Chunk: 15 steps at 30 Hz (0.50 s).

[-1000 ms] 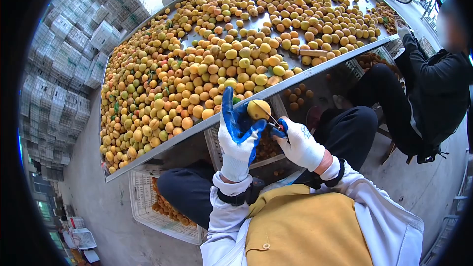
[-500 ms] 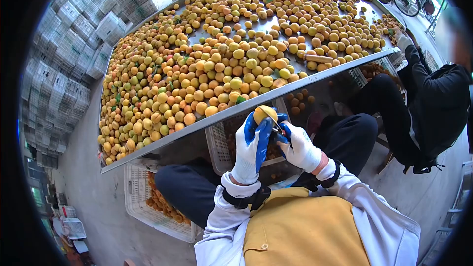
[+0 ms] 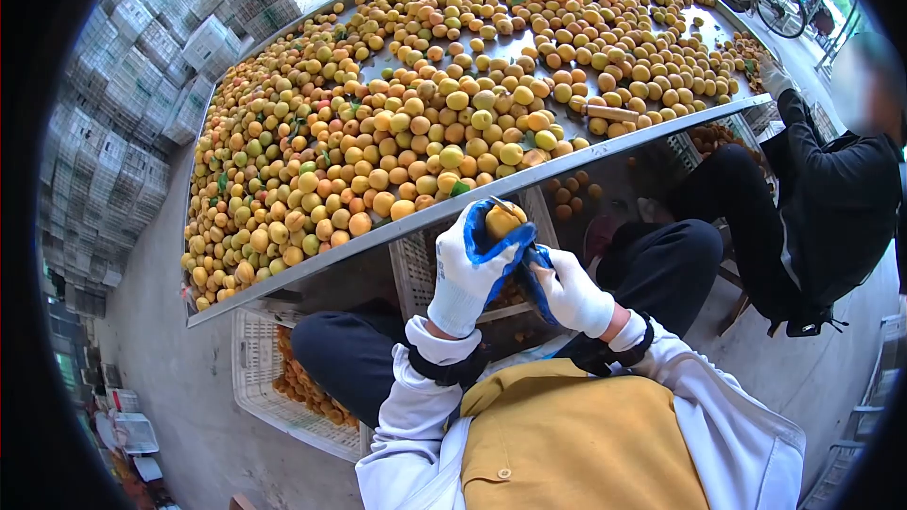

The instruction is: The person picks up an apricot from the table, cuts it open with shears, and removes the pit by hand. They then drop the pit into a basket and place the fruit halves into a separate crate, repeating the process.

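Observation:
My left hand, in a white glove with blue-coated fingers, is closed around a yellow-orange apricot. A thin dark edge curves over the top of the fruit. My right hand, gloved the same way, is closed against the apricot's lower right side. Its fingers grip a small metal hand tool, now mostly hidden by the gloves. Both hands meet in front of the near rim of a metal table, above my lap. Many loose apricots cover that table.
White plastic crates with orange fruit pieces stand below, one at left. A wooden-handled tool lies among the apricots. A person in dark clothes sits at right, one gloved hand at the table. Stacked crates line the left.
The apricot has turned in my left hand, and my left fingers now wrap more around its front. My right hand has shifted slightly down, and the tool is less visible.

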Available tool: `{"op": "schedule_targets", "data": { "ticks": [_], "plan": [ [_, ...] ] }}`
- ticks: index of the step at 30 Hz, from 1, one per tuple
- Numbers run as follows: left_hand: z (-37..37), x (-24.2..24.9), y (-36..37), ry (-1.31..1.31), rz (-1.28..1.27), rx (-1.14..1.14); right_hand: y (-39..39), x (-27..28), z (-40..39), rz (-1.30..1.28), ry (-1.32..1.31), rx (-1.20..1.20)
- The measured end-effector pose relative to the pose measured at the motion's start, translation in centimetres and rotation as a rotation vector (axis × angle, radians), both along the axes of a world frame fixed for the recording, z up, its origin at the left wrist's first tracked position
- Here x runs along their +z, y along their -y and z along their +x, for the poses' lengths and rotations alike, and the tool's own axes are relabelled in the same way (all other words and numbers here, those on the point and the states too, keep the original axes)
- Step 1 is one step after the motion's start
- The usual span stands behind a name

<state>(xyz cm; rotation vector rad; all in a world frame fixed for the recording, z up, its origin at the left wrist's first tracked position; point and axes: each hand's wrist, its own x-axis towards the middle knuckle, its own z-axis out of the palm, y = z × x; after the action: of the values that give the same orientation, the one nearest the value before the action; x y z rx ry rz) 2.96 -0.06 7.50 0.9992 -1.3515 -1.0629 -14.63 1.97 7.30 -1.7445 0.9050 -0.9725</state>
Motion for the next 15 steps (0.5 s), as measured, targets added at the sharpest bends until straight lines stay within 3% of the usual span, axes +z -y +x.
{"op": "schedule_targets", "data": {
  "ticks": [2, 4, 6, 7, 9, 10, 12, 13, 15],
  "plan": [
    [-0.2, -0.4, 0.1, -0.068, 0.052, -0.003, 0.1, -1.2, -0.3, 0.559, 0.244, 0.101],
    [-0.2, -0.7, 0.0, -0.233, 0.173, -0.055, 0.3, -2.1, -0.6, 0.563, 0.275, 0.152],
    [-0.1, -1.0, 0.2, -0.261, 0.184, -0.109, 0.4, -2.4, -0.7, 0.948, 0.856, 0.502],
    [0.0, -1.1, 0.3, -0.289, 0.196, -0.16, 0.2, -2.6, -0.1, 0.946, 0.858, 0.502],
    [-0.2, -0.9, 0.6, -0.254, 0.109, -0.128, -0.4, -2.9, 1.6, 0.262, 0.366, -0.023],
    [-0.4, -0.5, 0.8, -0.225, 0.022, -0.095, -0.3, -2.8, 1.5, 0.257, 0.37, -0.026],
    [0.0, -0.8, 0.8, -0.415, 0.066, -0.098, 0.0, -2.2, 0.8, 0.37, 0.509, -0.28],
    [0.4, -1.2, 0.6, -0.322, 0.048, -0.042, 0.7, -1.0, 0.2, 0.475, 0.605, -0.31],
    [0.3, -0.8, 0.0, -0.052, -0.065, 0.045, 2.4, -0.6, -0.7, 0.289, 0.389, -0.311]
  ]
}}
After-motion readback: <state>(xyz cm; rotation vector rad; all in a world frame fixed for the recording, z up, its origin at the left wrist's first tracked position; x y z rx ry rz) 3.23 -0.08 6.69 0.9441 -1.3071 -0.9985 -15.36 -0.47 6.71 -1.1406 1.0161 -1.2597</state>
